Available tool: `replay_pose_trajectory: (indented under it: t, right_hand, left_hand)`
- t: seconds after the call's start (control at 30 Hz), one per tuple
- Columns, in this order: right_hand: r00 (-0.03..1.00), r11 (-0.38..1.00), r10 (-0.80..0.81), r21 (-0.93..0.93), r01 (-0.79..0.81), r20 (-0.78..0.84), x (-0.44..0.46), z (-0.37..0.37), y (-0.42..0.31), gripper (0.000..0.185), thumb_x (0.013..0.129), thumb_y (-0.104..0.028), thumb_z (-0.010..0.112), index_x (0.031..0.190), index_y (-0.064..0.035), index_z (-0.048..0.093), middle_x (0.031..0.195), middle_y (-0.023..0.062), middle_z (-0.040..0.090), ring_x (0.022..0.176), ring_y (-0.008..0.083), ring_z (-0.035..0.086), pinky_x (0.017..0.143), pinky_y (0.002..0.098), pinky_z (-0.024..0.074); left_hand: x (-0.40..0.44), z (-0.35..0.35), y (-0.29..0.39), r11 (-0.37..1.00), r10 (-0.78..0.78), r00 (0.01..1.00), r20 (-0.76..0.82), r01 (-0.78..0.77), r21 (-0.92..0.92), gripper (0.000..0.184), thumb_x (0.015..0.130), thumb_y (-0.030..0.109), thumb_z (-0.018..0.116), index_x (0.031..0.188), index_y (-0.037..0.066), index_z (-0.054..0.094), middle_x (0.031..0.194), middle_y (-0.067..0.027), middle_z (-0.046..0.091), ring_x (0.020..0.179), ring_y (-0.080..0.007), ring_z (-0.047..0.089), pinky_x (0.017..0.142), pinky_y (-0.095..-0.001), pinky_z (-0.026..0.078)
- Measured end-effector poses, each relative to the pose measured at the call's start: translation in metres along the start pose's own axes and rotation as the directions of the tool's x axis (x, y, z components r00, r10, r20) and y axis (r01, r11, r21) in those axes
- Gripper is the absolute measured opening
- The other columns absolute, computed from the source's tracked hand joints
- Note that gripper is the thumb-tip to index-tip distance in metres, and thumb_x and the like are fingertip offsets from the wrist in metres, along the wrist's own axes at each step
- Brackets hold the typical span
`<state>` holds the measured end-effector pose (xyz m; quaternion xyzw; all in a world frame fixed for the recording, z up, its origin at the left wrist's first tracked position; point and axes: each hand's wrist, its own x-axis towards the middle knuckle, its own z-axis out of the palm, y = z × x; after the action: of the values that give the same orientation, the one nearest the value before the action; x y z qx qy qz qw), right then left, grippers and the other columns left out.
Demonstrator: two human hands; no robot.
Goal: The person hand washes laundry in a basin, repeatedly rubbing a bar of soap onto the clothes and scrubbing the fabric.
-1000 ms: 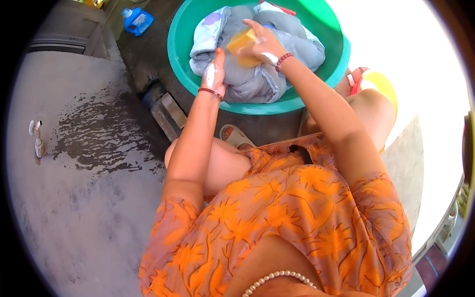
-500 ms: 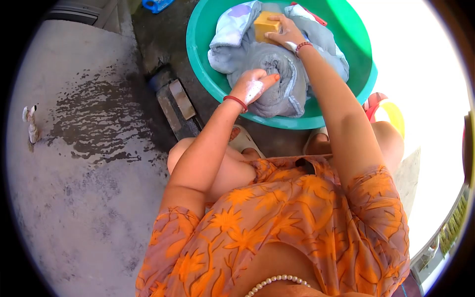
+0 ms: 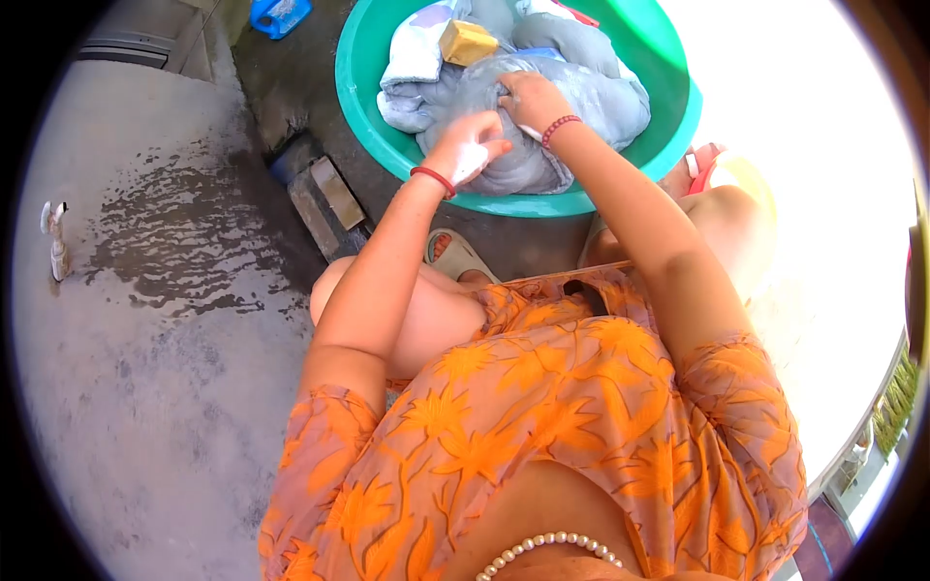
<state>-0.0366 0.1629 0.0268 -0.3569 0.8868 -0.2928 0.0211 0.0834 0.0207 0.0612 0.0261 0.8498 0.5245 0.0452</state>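
Note:
Wet grey cloth lies bunched in a green basin. My left hand, with white suds on its back and a red band at the wrist, is closed on the near part of the cloth. Just right of it, my right hand grips the same cloth, fingers bent into the fabric. A yellow block of soap rests on the laundry beyond both hands, untouched. White patterned fabric shows at the left of the pile. The fingertips of both hands are partly hidden.
A blue plastic jug stands at the upper left. Bricks lie beside the basin, and a pipe stub rises from the wet concrete. A foot in a red-strapped sandal is right of the basin.
My right hand has let go of the soap, which now sits on the laundry, and has come nearer to grip the grey cloth. The rolled cloth looks looser. The view has shifted slightly.

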Motion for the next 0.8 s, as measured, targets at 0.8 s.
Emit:
replay_pose_trajectory:
  t: [0.8]
  right_hand:
    - [0.893, 0.947, 0.318, 0.148, -0.285, -0.318, -0.006, -0.054, -0.001, 0.050, 0.095, -0.048, 0.047, 0.091, -0.0023, 0.067, 0.091, 0.0247, 0.066, 0.089, 0.0424, 0.063, 0.079, 0.0474, 0.0494]
  left_hand:
    - [-0.012, 0.023, 0.052, 0.733, 0.526, 0.845, -0.095, -0.394, 0.554, 0.032, 0.056, -0.002, 0.071, 0.083, 0.010, 0.061, 0.077, -0.0065, 0.054, 0.079, -0.0293, 0.054, 0.067, -0.0400, 0.047]
